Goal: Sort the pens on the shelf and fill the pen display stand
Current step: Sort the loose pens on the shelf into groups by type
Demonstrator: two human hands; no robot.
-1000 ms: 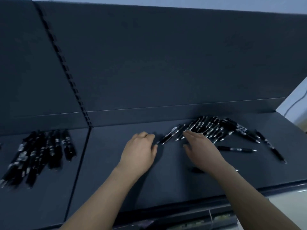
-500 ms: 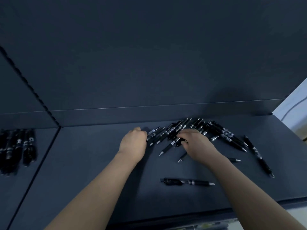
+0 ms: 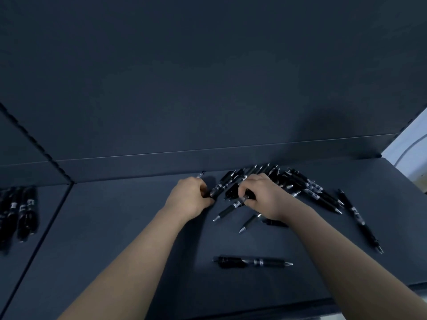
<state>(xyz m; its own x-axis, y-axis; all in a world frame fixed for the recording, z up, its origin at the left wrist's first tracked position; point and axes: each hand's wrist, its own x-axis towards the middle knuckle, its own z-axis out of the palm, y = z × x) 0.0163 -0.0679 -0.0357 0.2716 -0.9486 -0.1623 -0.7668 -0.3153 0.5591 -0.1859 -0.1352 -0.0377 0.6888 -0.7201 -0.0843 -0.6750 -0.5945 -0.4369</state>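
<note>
One lone pen lies crosswise nearest the front edge of the shelf; just past it the right hand has its fingers pinched on an angled pen, and the left hand beside it is clenched round a small bunch. Looks like mid-gathering to me, pulling pens off the fanned pile against the back wall, and no display stand is in view, so filling seems not begun. Next move probably calls for lifting that pen clear of its neighbours and tucking it into the bunch, tips matching.
</note>
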